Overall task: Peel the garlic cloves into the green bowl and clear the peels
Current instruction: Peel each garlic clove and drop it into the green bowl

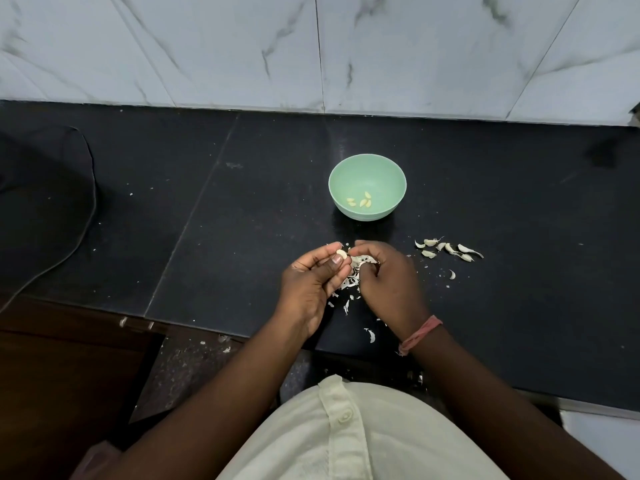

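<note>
Mid-task: we pinch a clove (341, 254) in the left hand (313, 284) at centre; the right hand (388, 275) grips peel (362, 259). Few cloves sit in the bowl (367, 164); unpeeled cloves (446, 249) and scraps (346, 299) remain.

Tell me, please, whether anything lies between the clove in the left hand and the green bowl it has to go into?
Nothing visible does. The left hand pinches the clove just short of the green bowl, and the black counter between them is bare. The unpeeled cloves lie off to the right, outside that path.
</note>
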Demonstrator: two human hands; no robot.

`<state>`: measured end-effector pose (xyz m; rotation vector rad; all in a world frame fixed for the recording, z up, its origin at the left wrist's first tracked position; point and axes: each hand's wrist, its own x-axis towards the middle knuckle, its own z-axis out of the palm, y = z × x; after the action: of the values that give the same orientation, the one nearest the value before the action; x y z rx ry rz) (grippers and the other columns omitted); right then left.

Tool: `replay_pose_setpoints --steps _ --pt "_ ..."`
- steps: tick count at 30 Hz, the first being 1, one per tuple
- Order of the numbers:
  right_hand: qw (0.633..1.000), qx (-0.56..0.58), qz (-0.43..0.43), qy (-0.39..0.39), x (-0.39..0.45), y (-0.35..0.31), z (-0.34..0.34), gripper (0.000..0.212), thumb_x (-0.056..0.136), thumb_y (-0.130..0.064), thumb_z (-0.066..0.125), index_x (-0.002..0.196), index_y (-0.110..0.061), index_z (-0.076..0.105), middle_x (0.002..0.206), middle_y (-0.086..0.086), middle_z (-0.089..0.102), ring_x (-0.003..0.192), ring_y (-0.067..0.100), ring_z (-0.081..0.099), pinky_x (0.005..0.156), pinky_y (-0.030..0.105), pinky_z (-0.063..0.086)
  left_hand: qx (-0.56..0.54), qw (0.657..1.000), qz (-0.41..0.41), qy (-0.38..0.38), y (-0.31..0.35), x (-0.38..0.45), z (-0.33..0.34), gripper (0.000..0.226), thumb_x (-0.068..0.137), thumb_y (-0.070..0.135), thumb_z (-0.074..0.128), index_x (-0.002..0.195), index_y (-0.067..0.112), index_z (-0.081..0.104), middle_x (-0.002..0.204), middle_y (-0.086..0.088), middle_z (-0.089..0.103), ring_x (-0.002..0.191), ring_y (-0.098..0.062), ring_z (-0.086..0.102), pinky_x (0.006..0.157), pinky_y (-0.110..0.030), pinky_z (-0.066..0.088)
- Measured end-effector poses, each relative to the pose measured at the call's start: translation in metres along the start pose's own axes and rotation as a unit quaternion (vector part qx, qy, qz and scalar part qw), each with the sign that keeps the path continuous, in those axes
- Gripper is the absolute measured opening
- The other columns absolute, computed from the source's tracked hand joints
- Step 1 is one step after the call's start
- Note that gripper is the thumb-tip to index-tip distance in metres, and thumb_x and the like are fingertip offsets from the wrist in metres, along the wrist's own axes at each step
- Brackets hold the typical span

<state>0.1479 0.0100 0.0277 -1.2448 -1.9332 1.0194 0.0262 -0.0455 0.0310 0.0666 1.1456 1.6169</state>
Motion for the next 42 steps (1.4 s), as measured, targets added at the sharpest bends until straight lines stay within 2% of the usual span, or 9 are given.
replay_pose_setpoints --steps 7,14,23,28,31,34,37,40,42 --pt "0.998 0.063 0.017 0.003 0.003 -0.003 0.001 0.013 0.084 -0.016 0.077 0.096 -0.022 0.076 0.091 -0.011 0.071 0.076 0.004 0.065 0.071 0.016 0.051 0.012 1.0 0.01 -0.011 0.0 0.0 -0.002 0.021 0.089 -0.007 0.064 0.109 -0.001 0.071 0.098 -0.017 0.074 0.082 -0.018 0.073 0.074 -0.025 0.06" --pt "0.99 0.134 0.048 -0.005 0.003 -0.002 0.0 0.012 0.086 -0.006 0.073 0.084 -0.017 0.077 0.076 -0.005 0.074 0.07 0.011 0.07 0.067 0.033 0.058 0.061 0.996 0.048 -0.031 -0.001 0.0 -0.003 0.022 0.091 -0.003 0.065 0.111 -0.01 0.067 0.094 -0.02 0.071 0.08 -0.017 0.069 0.075 -0.021 0.057" --pt "0.977 0.181 0.098 -0.05 0.006 -0.007 -0.012 0.016 0.089 0.002 0.066 0.078 -0.005 0.075 0.056 -0.009 0.062 0.05 0.004 0.053 0.053 0.019 0.045 0.08 0.995 0.0 -0.054 0.002 0.0 -0.004 0.018 0.091 0.0 0.064 0.106 -0.003 0.071 0.085 -0.014 0.071 0.074 -0.015 0.067 0.073 -0.022 0.059" --pt "0.918 0.317 0.231 -0.055 0.009 -0.003 -0.01 0.015 0.092 0.007 0.059 0.086 0.004 0.072 0.069 0.017 0.063 0.059 0.022 0.056 0.05 0.031 0.046 0.076 0.995 -0.007 -0.065 0.004 -0.003 -0.004 0.018 0.091 0.0 0.064 0.107 -0.002 0.07 0.087 -0.015 0.073 0.078 -0.017 0.07 0.076 -0.024 0.059" --pt "0.93 0.286 0.227 -0.038 0.008 -0.001 -0.01 0.017 0.096 0.009 0.052 0.1 0.009 0.069 0.082 0.022 0.068 0.066 0.023 0.063 0.054 0.03 0.056 0.073 0.996 0.005 -0.058 0.003 -0.004 -0.004 0.017 0.092 -0.001 0.063 0.107 0.001 0.071 0.087 -0.012 0.073 0.081 -0.017 0.071 0.079 -0.026 0.06" --pt "0.948 0.245 0.199 -0.04 0.008 0.001 -0.011 0.032 0.093 0.018 0.041 0.115 0.006 0.062 0.099 0.027 0.068 0.081 0.024 0.068 0.075 0.03 0.063 0.081 0.996 0.026 -0.041 0.002 -0.004 -0.005 0.018 0.092 -0.002 0.064 0.108 0.0 0.071 0.09 -0.012 0.073 0.084 -0.019 0.071 0.085 -0.03 0.06" --pt "0.992 0.051 0.11 -0.018 0.008 0.003 -0.011 0.017 0.096 -0.009 0.056 0.1 -0.012 0.072 0.09 0.003 0.074 0.085 0.014 0.07 0.085 0.039 0.059 0.106 0.993 0.05 -0.016 0.001 -0.003 -0.005 0.018 0.091 -0.002 0.065 0.108 -0.001 0.072 0.09 -0.012 0.074 0.083 -0.019 0.07 0.086 -0.03 0.06" --pt "0.994 -0.015 0.104 0.018 0.008 0.002 -0.011 0.053 0.092 -0.058 0.057 0.069 -0.012 0.067 0.061 0.002 0.067 0.06 0.019 0.068 0.064 0.043 0.057 0.117 0.991 0.066 -0.001 0.001 -0.004 -0.002 0.015 0.09 -0.003 0.066 0.103 0.001 0.073 0.086 -0.011 0.074 0.079 -0.016 0.069 0.084 -0.028 0.059" --pt "0.993 -0.025 0.102 0.045 0.008 -0.001 -0.011 0.046 0.088 -0.053 0.066 0.065 -0.013 0.066 0.059 0.001 0.067 0.057 0.017 0.066 0.062 0.041 0.055 0.11 0.991 0.071 -0.001 0.002 -0.004 -0.002 0.016 0.089 -0.004 0.067 0.101 0.001 0.074 0.086 -0.011 0.073 0.079 -0.016 0.069 0.084 -0.027 0.059"
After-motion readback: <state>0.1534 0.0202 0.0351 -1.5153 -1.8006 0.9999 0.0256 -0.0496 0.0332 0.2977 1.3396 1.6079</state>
